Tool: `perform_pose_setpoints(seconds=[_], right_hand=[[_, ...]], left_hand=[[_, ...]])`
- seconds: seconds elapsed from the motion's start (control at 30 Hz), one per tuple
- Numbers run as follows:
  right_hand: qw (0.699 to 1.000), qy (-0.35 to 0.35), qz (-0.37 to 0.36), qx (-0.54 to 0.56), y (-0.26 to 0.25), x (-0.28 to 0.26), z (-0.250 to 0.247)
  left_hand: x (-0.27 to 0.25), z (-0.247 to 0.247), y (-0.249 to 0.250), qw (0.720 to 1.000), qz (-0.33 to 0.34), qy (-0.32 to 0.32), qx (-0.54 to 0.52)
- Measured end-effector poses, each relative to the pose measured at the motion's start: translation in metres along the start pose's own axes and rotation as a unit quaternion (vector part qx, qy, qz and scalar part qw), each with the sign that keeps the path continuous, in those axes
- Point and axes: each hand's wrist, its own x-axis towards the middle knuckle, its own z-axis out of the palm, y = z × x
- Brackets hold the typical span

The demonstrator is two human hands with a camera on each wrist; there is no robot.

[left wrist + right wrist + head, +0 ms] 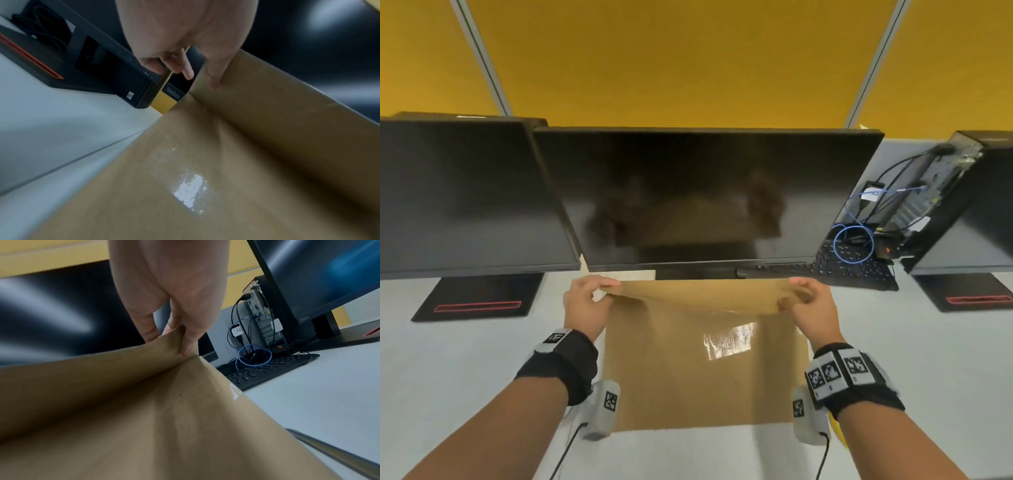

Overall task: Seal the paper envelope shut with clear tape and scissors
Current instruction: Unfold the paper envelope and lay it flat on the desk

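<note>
A large brown paper envelope (688, 377) lies on the white desk between my forearms. Its top flap (705, 294) is raised and curls toward me. My left hand (585, 301) pinches the flap's left corner, thumb under the paper in the left wrist view (213, 81). My right hand (811, 305) pinches the right corner, fingers on the paper's edge in the right wrist view (185, 344). A shiny patch of clear tape (727, 341) sits on the envelope's body right of centre, also glinting as tape (189, 190). No scissors or tape roll shows.
A dark monitor (705, 195) stands right behind the envelope, another monitor (465, 195) to its left. A black keyboard (852, 270), blue cable (854, 243) and small computer case (928, 192) crowd the back right. A yellow object (839, 431) peeks beside my right wrist.
</note>
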Motion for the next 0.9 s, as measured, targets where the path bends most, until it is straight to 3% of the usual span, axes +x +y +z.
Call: perform_pose_setpoints(seconds=[0.2,0.33,0.53,0.6,0.7,0.83,0.9], right_hand=[[0.997,-0.050,0.037,-0.041,0.036,-0.008,0.010],[0.992,-0.081,0.045,-0.085,0.056,-0.013,0.020],[0.985,-0.098,0.027,-0.142,0.078,-0.018,0.032],[0.977,-0.105,0.005,-0.184,0.085,-0.019,0.037],[0.961,-0.109,0.004,-0.255,0.093,-0.023,0.043],[0.873,-0.151,-0.011,-0.464,0.091,-0.028,0.052],[0.850,-0.161,-0.059,-0.498,0.087,-0.033,0.058]], left_hand=[[-0.020,0.023,-0.012,0.996,-0.085,-0.029,0.018],[-0.036,0.038,-0.024,0.981,-0.189,-0.030,-0.025],[-0.054,0.052,-0.033,0.968,-0.231,-0.094,-0.023],[-0.061,0.056,-0.039,0.957,-0.218,-0.140,0.130],[-0.075,0.064,-0.046,0.889,-0.128,-0.205,0.388],[-0.090,0.075,-0.049,0.870,-0.049,-0.272,0.409],[-0.095,0.081,-0.052,0.861,-0.034,-0.296,0.413]])
